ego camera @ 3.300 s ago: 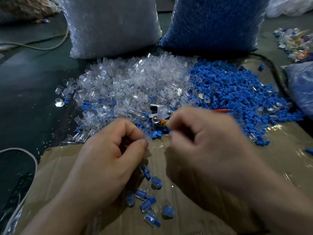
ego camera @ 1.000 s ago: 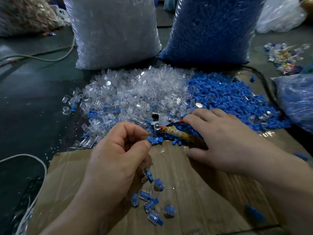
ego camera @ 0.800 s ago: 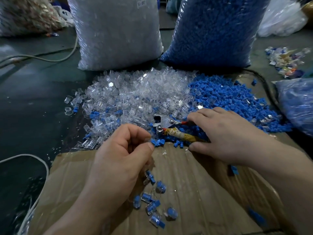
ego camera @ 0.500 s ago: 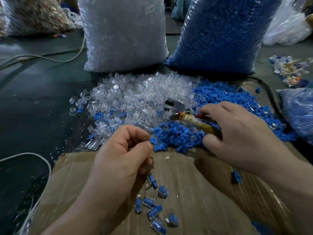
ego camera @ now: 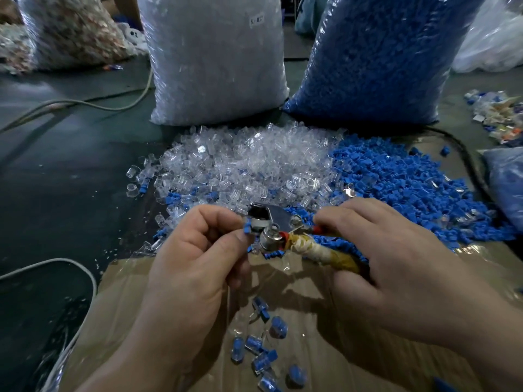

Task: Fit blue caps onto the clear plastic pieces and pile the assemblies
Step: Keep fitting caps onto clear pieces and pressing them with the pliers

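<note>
My left hand (ego camera: 195,261) pinches a small piece with a blue cap (ego camera: 247,228) between thumb and forefinger, right at the metal jaws of a pliers tool (ego camera: 273,226). My right hand (ego camera: 396,264) grips that tool by its tape-wrapped handle (ego camera: 319,254). A heap of clear plastic pieces (ego camera: 243,165) lies ahead. To its right spreads a heap of blue caps (ego camera: 402,188). Several finished assemblies (ego camera: 263,355) lie on the cardboard (ego camera: 127,321) below my hands.
A big bag of clear pieces (ego camera: 215,58) and a big bag of blue caps (ego camera: 379,58) stand behind the heaps. A white cable (ego camera: 73,271) curves at the left. Another bag (ego camera: 506,185) and mixed scraps (ego camera: 498,117) lie at the right.
My right hand has picked the pliers tool out of the blue caps and brought it left to the piece in my left hand, which stayed in place holding it.
</note>
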